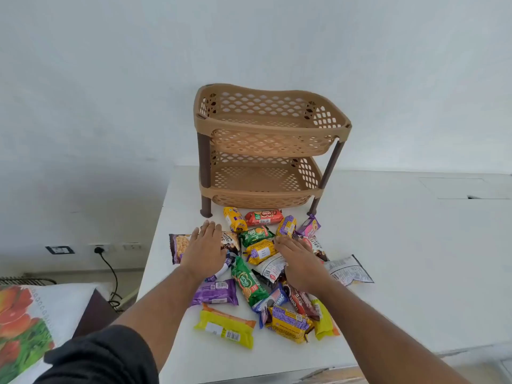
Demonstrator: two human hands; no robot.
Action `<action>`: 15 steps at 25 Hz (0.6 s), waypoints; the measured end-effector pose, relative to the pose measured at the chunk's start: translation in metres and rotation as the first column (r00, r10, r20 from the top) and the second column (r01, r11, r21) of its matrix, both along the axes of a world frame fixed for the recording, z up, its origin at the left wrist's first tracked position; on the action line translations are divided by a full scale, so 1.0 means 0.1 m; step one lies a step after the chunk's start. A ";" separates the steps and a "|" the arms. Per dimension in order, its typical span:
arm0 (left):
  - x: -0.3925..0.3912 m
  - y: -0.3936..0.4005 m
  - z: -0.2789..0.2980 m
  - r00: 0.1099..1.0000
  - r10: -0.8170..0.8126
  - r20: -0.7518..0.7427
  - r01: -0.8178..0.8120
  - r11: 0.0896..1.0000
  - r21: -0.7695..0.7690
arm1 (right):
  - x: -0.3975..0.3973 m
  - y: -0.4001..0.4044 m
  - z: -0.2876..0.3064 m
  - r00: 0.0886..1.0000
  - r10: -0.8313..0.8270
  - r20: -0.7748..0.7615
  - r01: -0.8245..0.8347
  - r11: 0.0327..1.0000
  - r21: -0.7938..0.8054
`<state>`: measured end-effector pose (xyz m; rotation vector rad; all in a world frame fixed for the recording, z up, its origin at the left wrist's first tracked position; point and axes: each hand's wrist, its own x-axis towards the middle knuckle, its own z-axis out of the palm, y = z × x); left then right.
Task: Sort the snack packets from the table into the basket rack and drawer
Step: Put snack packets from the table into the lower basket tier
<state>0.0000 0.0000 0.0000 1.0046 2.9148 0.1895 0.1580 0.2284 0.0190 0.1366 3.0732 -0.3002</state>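
A tan two-tier basket rack (270,128) with brown legs stands at the back of the white table (401,259); both tiers hold nothing. Several snack packets lie scattered in front of it, among them a red packet (263,217), a green packet (248,284), a purple packet (215,292) and a yellow packet (225,327). My left hand (204,250) lies flat, palm down, over a peanut packet (177,246) at the pile's left. My right hand (300,263) rests flat, fingers spread, over a white packet (273,268) in the middle. Neither hand grips anything.
Another white packet (347,270) lies at the right of the pile. The table's left edge drops off beside a bed with a flowered pillow (25,325). A plug and black cable (109,268) hang on the wall at left. A recessed panel (468,188) sits at the table's far right.
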 end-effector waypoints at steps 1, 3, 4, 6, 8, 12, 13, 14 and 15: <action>-0.02 0.00 -0.01 1.000 -0.013 -0.012 0.013 1.000 -0.016 | 0.01 0.02 -0.02 1.000 0.019 0.020 -0.019 1.000 0.007; -0.06 0.01 -0.02 0.999 -0.031 -0.007 0.031 0.999 -0.030 | 0.05 0.04 -0.02 0.996 0.055 0.066 -0.056 0.998 0.010; -0.07 0.02 -0.01 0.999 -0.052 -0.003 0.052 0.998 -0.037 | 0.07 0.04 -0.02 0.994 0.064 0.092 -0.065 0.998 0.005; -0.12 0.06 -0.03 0.997 -0.080 0.002 0.080 0.994 -0.070 | 0.05 0.05 -0.04 0.987 0.076 0.140 -0.076 0.997 -0.001; -0.17 0.10 -0.01 0.996 -0.089 0.009 0.090 0.992 -0.093 | 0.01 0.07 -0.03 0.981 0.091 0.174 -0.092 0.996 -0.001; -0.24 0.17 -0.01 0.995 -0.082 0.062 0.089 0.988 -0.123 | -0.10 0.14 0.01 0.965 0.132 0.225 -0.140 0.990 0.020; -0.26 0.18 -0.01 0.994 -0.080 0.072 0.089 0.987 -0.133 | -0.12 0.15 0.03 0.959 0.147 0.242 -0.158 0.987 0.030; -0.28 0.19 -0.02 0.993 -0.080 0.084 0.091 0.986 -0.138 | -0.16 0.17 0.03 0.952 0.163 0.259 -0.179 0.983 0.038; -0.30 0.21 -0.02 0.993 -0.078 0.091 0.091 0.986 -0.141 | -0.19 0.18 0.04 0.944 0.177 0.280 -0.197 0.979 0.044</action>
